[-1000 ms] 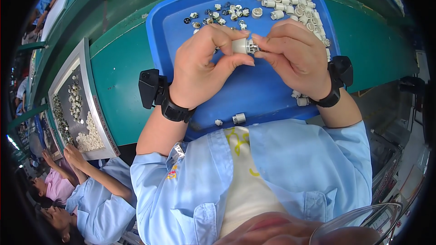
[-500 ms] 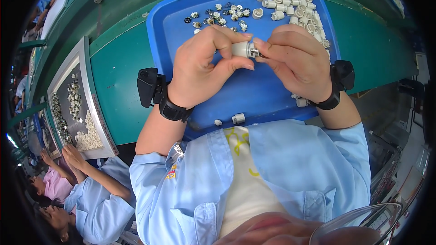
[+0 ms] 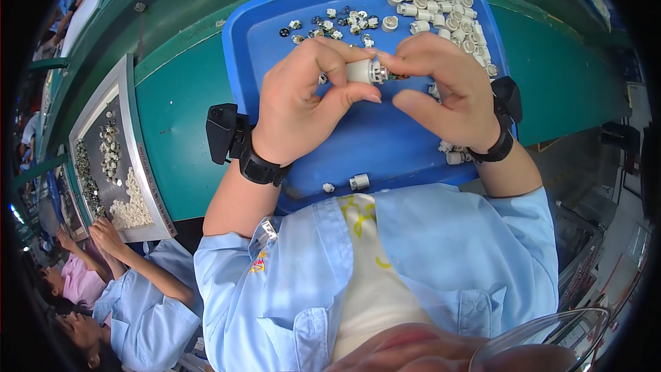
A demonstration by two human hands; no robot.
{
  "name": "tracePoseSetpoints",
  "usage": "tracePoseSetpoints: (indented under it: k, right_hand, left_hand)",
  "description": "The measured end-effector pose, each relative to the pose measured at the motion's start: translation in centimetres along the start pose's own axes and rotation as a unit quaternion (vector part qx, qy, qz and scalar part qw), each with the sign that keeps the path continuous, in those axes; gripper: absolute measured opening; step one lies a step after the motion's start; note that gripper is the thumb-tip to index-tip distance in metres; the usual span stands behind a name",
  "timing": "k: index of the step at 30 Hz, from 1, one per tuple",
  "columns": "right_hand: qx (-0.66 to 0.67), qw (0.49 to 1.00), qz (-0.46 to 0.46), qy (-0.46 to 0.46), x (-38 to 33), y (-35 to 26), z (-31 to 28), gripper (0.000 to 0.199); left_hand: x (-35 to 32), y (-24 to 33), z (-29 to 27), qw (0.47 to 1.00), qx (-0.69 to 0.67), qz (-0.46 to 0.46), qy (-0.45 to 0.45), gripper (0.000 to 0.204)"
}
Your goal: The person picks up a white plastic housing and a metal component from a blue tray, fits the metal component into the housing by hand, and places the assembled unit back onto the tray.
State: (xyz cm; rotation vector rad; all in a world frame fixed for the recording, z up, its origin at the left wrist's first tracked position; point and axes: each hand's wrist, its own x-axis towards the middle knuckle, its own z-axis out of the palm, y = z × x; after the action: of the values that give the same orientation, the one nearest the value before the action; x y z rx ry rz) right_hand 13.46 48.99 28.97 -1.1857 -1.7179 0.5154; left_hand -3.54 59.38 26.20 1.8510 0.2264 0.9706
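Note:
My left hand pinches a white plastic cylinder between thumb and index finger, over the blue tray. Out of the cylinder's right end sticks a small white and metal insert, with a brownish tip on its far side. My right hand is beside that end. Its index fingertip is at the insert's upper edge; whether it presses there I cannot tell. The right thumb stands apart, below, with a gap between it and the index finger. The other right fingers are curled.
The blue tray holds a cluster of small black, white and metal inserts and many white cylinders. One more cylinder lies near its front edge. On the left, a co-worker's hands reach a framed tray of small parts.
My right thumb has come away from the insert and dropped lower, opening a gap to the index finger. My left hand keeps its pinch on the cylinder, almost unmoved.

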Motion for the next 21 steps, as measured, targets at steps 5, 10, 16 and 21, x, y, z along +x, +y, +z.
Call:
tracePoseSetpoints:
  k: [5, 10, 16, 21]
  right_hand:
    - [0.326, 0.928, 0.18, -0.016, -0.5, 1.0, 0.4, 0.014]
    - [0.333, 0.926, 0.172, -0.043, -0.8, 1.4, 1.0, 0.021]
    - [0.395, 0.896, 0.191, -0.067, -0.7, 1.1, 1.9, 0.034]
    - [0.412, 0.886, 0.195, -0.087, -0.7, 1.2, 1.7, 0.039]
  left_hand:
    - [0.2, 0.4, 0.1, 0.999, 0.019, 0.022, -0.041, 0.034]
    - [0.0, 0.6, 0.2, 0.997, 0.04, 0.047, -0.052, 0.033]
    - [-0.2, 0.8, 0.7, 0.988, 0.078, 0.122, -0.054, 0.024]
    - [-0.4, 0.7, 0.6, 0.98, 0.095, 0.157, -0.078, 0.02]
